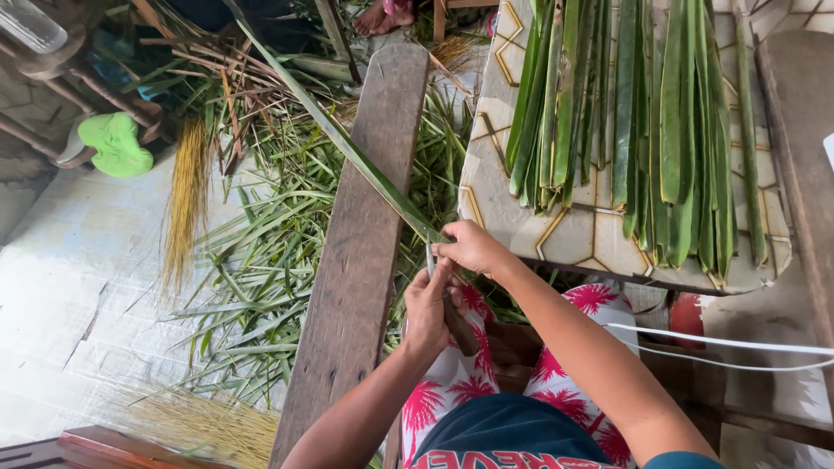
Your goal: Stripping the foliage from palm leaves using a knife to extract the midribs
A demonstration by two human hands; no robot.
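A long, narrow green palm leaf strip (pixel 347 143) runs slantwise from the upper left down to the middle, crossing the weathered wooden plank — its lower end pinched at the plank's right edge. Just below it, a short knife with a dark handle (pixel 458 328) and thin blade points upward, touching the strip's end.

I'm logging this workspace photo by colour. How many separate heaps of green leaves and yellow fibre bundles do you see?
Green: 2, trimmed leaf strips on the table, loose leaf scraps on the floor
Yellow: 2, fibre bundle upper left, fibre bundle at the bottom
Total: 4
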